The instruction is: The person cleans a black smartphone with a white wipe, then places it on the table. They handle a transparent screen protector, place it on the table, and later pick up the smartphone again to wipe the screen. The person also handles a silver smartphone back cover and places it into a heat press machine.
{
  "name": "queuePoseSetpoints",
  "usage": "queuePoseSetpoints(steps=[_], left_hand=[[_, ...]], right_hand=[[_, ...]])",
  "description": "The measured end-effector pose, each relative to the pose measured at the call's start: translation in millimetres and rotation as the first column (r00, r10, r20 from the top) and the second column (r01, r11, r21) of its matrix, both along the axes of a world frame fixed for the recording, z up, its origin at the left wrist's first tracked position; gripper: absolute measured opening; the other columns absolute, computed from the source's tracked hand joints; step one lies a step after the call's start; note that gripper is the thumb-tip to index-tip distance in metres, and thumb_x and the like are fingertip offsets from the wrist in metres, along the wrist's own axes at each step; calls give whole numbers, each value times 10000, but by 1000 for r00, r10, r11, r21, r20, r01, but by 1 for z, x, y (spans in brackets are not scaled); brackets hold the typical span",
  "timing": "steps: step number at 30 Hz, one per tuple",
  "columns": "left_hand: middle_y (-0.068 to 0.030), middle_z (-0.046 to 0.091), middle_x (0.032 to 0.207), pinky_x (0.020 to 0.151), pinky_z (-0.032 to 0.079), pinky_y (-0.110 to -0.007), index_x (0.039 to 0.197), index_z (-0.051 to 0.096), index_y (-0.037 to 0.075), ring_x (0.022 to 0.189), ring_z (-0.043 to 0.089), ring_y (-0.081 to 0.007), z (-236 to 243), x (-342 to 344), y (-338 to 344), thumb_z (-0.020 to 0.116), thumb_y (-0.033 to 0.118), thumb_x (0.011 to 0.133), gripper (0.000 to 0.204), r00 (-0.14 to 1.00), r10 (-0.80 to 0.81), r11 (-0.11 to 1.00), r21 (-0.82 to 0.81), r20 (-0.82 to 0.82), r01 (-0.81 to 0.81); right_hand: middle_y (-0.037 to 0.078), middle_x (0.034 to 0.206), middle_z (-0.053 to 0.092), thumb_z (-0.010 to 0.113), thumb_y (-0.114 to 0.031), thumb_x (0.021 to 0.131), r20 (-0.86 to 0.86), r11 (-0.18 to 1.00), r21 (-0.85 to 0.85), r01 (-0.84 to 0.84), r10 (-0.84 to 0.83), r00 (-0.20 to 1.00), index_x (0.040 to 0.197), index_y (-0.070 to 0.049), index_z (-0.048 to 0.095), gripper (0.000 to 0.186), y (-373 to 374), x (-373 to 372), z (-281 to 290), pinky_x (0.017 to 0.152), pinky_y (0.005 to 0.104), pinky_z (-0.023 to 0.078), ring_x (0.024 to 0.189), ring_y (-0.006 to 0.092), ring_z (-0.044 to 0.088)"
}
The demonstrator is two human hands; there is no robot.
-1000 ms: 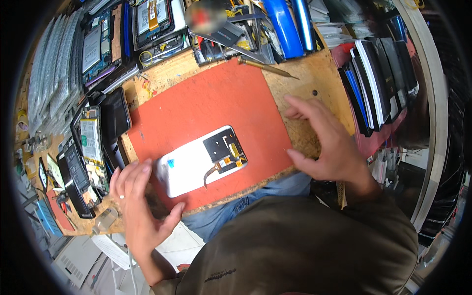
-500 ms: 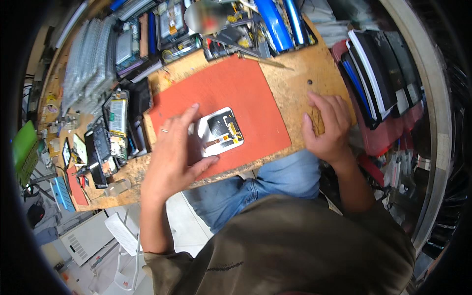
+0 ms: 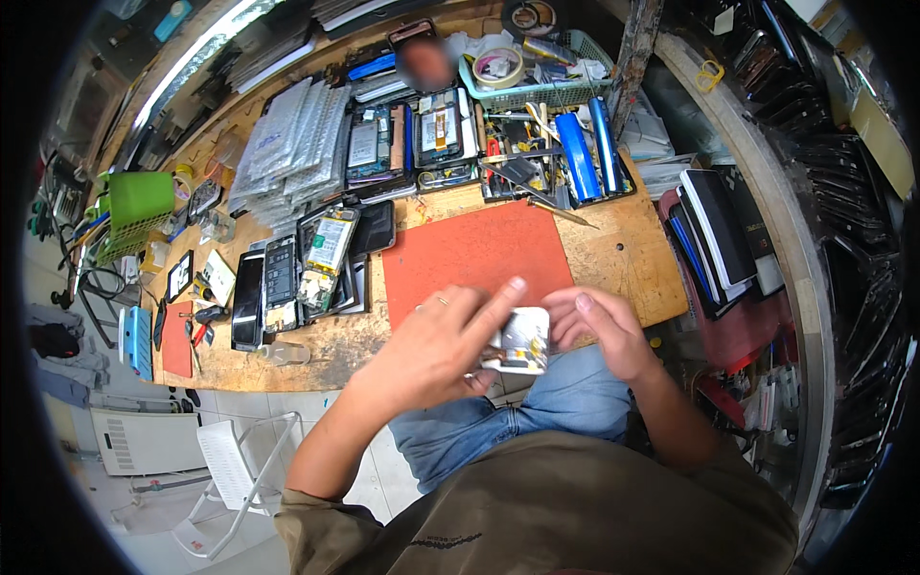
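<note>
My left hand (image 3: 422,350) grips a small white-backed phone screen panel (image 3: 530,331) by its left side, thumb across its top edge. Flat yellow and dark cables show on the panel's back, partly blurred. It hangs above the near edge of the workbench, over my lap. Close to its right edge is my right hand (image 3: 613,335), fingers apart and slightly bent; whether a fingertip touches the panel I cannot tell. Behind both hands lies an orange-red mat (image 3: 479,249) on the wooden workbench (image 3: 628,273).
Opened phones (image 3: 328,244) lie in a group left of the mat. Bubble-wrapped packs (image 3: 292,144) are stacked behind them. A tray of tools with blue cylinders (image 3: 577,158) stands at the back, before a green basket (image 3: 537,91). A thin pointed tool (image 3: 565,213) rests at the mat's far right corner.
My left hand has lifted the panel off the mat and carried it right and toward me. My right hand has come in from the right beside it. The head view has shifted.
</note>
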State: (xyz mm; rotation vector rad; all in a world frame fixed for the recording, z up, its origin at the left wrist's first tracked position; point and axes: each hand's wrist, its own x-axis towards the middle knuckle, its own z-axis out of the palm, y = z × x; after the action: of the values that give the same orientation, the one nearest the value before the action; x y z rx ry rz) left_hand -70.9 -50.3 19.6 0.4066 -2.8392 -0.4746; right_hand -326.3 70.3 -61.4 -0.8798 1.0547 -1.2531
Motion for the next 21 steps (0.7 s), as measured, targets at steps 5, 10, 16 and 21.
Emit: queuePoseSetpoints(steps=[5,10,16,21], left_hand=[[-138,609,1252,968,535,-441,1645,452,111,1082,626,-309,26,10,32,778,188,816,894,988,-155,957,-243,27,156],[-91,658,1222,982,562,-381,1618,498,256,1084,667,-259,40,22,47,730,219,918,739,981,-194,858,-487,-14,163],[-144,547,1479,1219,402,-584,1622,490,259,1402,530,-366,97,83,28,994,373,581,1162,999,33,918,-396,-1,-31],[-127,756,1075,1023,523,-438,1204,743,68,1103,700,-321,220,180,-102,838,190,901,341,643,211,478,-496,-737,-725]], right_hand=[[230,1237,721,437,-443,1175,515,853,-70,-518,475,713,1392,108,603,615,-2,23,4,963,439,606,1113,313,735],[201,1424,635,482,-392,1148,544,863,-65,-502,452,707,1559,69,433,620,11,53,5,1064,454,555,1243,302,682],[210,1451,637,479,-307,1103,503,888,-42,-457,414,758,1641,45,371,652,12,69,18,1079,401,514,1219,235,652],[256,1462,632,513,-411,1038,478,945,-38,-325,303,824,1606,31,427,724,7,70,25,1014,392,524,1152,257,679]])
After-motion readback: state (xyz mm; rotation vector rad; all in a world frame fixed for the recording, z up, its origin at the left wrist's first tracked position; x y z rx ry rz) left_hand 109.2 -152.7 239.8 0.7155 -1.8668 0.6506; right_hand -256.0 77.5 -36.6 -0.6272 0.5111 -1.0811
